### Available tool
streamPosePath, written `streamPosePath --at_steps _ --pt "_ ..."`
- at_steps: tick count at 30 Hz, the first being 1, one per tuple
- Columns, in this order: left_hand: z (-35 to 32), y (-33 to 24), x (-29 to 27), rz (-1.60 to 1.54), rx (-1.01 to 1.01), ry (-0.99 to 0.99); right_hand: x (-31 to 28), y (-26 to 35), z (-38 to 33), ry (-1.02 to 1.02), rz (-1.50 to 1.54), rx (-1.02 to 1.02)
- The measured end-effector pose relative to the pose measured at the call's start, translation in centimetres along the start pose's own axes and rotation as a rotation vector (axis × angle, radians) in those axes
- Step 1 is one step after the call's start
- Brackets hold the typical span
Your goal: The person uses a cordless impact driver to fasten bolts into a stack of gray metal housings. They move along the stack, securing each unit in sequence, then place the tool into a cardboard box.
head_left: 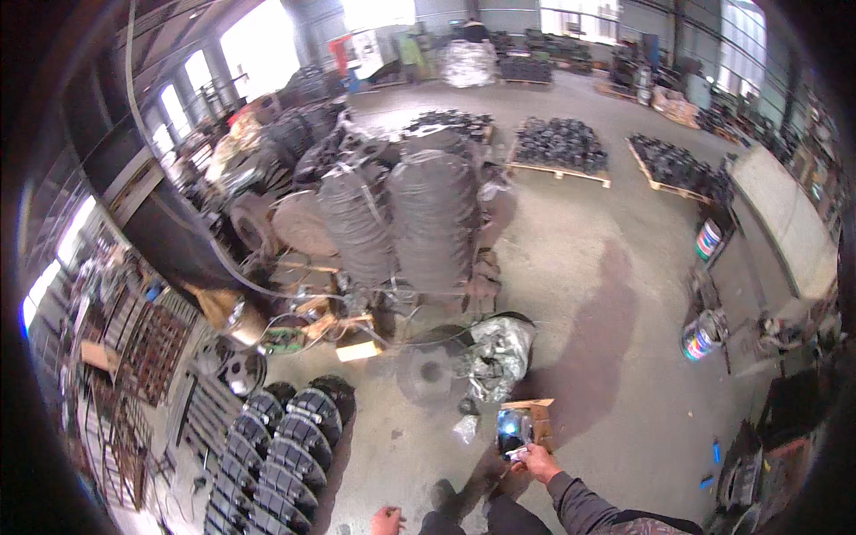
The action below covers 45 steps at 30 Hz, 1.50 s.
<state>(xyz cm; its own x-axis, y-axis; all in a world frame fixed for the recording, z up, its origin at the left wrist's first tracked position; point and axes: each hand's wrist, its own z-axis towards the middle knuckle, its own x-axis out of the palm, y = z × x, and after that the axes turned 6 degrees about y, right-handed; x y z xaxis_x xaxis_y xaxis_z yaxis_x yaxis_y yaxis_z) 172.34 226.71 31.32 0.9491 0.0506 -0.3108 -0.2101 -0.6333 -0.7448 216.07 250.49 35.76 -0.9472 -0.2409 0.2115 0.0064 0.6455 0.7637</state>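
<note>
Fingers point(528, 454) of right hand point(536, 461) pinched on the lower edge of a small shiny oblong object point(513, 433), held low in front of the body, just beside a cardboard box point(540, 419) on the concrete floor point(580, 267). Long axis roughly upright, top end pointing away. Judged mid-handling: object lifted, not yet set anywhere. Left hand point(387, 520) at the bottom rim, finger state impossible to tell. Beyond, 2 rows of dark discs point(276, 446) and wrapped bundles point(392, 223).

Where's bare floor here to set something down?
Bare concrete floor between the strapped disc stacks and the paint cans, running back to the pallets. Crowded: left side, and around the right hand by the plastic-wrapped bundle.
</note>
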Motion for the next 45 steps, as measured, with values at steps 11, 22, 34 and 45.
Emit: streamPosePath --at_steps 11,22,34,45 --pt "-14.6 -20.7 2.2 0.291 0.393 -0.165 18.5 1.3 -7.3 0.481 -0.544 -0.037" --pt "-27.2 -14.6 -5.2 0.197 0.462 -0.526 34.4 -0.8 -17.8 0.637 -0.865 -0.264" --pt "-31.2 -11.1 -7.2 0.272 0.524 -0.671 38.2 -4.1 -18.9 0.944 -0.311 0.009" --pt "-31.6 -13.3 -2.6 0.006 0.483 -0.601 35.3 -1.2 -19.2 0.819 -0.575 0.045"
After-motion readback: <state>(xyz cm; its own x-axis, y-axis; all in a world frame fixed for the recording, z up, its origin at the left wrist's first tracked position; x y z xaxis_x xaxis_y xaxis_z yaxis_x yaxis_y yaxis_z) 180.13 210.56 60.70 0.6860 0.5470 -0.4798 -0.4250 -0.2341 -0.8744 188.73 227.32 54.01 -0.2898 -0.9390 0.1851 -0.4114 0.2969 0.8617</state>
